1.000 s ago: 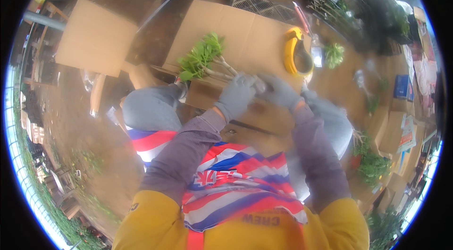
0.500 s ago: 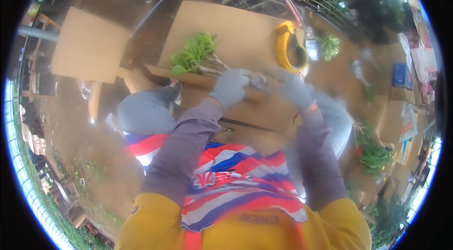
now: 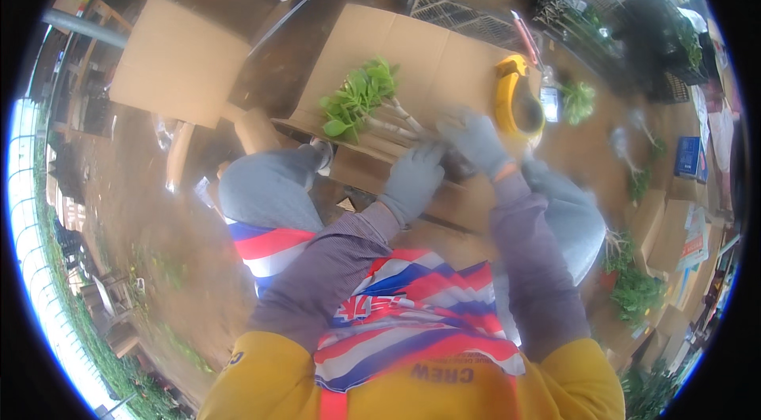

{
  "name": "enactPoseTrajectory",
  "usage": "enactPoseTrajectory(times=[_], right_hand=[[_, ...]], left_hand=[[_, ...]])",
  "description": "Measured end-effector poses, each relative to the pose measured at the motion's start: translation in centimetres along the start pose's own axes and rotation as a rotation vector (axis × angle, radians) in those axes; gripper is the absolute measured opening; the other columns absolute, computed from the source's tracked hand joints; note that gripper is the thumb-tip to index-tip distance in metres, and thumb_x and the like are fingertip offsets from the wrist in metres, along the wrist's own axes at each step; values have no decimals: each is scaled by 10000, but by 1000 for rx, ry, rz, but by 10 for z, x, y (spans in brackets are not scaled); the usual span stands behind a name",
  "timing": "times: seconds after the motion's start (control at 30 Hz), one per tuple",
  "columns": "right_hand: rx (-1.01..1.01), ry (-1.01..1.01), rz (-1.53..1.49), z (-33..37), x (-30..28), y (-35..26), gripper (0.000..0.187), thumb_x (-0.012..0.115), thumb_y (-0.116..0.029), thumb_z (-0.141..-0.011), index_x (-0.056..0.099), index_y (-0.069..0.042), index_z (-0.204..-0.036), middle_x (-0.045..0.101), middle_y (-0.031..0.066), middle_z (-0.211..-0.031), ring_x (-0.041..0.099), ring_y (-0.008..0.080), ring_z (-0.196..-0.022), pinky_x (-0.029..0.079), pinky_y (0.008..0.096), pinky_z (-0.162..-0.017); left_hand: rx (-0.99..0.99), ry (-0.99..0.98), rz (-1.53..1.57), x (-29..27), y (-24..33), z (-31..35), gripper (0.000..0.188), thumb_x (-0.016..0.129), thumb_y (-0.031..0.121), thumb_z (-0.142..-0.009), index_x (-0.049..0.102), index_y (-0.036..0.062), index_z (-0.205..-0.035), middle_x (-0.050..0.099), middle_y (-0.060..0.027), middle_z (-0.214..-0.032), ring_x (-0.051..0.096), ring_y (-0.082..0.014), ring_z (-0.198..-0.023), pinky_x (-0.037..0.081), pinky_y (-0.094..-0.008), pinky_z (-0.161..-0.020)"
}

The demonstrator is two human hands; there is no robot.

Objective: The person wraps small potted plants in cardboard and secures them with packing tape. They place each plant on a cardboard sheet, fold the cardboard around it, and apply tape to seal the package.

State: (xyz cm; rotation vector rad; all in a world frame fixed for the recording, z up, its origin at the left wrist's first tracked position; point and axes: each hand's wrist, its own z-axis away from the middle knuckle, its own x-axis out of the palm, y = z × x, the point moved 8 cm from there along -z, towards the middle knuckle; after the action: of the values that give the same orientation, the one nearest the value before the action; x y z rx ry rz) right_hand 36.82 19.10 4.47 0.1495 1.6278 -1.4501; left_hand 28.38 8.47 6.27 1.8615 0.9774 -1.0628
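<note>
Head cam: L hand (image 3: 414, 181), blurry R hand (image 3: 478, 143) half-curled, partly hiding stems (image 3: 405, 115); can't tell grips.

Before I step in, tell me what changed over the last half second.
The right gloved hand has moved left, to the lower end of the stems; the left gloved hand has slipped slightly bodyward. Both grips are unclear. Leafy cuttings and yellow tape dispenser stayed on the cardboard.

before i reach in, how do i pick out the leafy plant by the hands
Find the big cardboard in the middle. Over its lower left part is the leafy plant, its stems running right toward the left hand and right hand. Unlike the leafy clump right of the yellow tape dispenser, it shows long pale stems.
</note>
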Motion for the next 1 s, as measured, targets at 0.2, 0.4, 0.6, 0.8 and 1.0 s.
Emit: enactPoseTrajectory(times=[0.2, 0.4, 0.6, 0.8, 1.0], right_hand=[[-38, 228, 302, -44, 38, -104, 1036, 830, -525, -713, 384, -23, -1501, 437, 252, -1483, 470, 422, -1321, 414, 469, -1068], [-27, 165, 552, -72, 58, -142, 1140, 833, -585, -648, 341, -63, -1535, 286, 256, -1583, 278, 484, -1451, 272, 580, -1161], [-168, 46, 815, -73, 41, -152, 880, 730, -468, -799, 374, -120, -1524, 321, 245, -1571, 279, 486, -1457, 227, 620, -1181], [-615, -113, 1055, -65, 96, -171, 742, 605, -268, -914, 293, -231, -1586, 277, 175, -1619, 318, 412, -1463, 203, 612, -1197], [-663, -162, 1191, -84, 119, -186, 715, 532, -255, -979, 204, -257, -1615, 220, 149, -1653, 277, 377, -1496, 185, 592, -1213]], left_hand=[[-155, -1204, -55, 78, -7, 51, 330, 503, 205, -984, 659, 99, -1255, 530, -102, -1424, 526, -249, -1252, 460, -389, -1004], [-238, -384, 405, 67, -11, 31, 325, 514, 201, -977, 660, 73, -1239, 575, -125, -1338, 561, -254, -1209, 475, -382, -983], [-310, -227, 650, 116, -15, 46, 323, 526, 197, -970, 660, 48, -1223, 621, -148, -1253, 596, -259, -1165, 491, -374, -962], [-326, 31, 831, 145, -15, 43, 322, 538, 194, -963, 660, 22, -1207, 666, -171, -1167, 631, -265, -1122, 507, -367, -942], [-367, -243, 460, 169, -2, 46, 294, 502, 144, -976, 679, 30, -1182, 689, -163, -1110, 634, -244, -1113, 514, -345, -934]])
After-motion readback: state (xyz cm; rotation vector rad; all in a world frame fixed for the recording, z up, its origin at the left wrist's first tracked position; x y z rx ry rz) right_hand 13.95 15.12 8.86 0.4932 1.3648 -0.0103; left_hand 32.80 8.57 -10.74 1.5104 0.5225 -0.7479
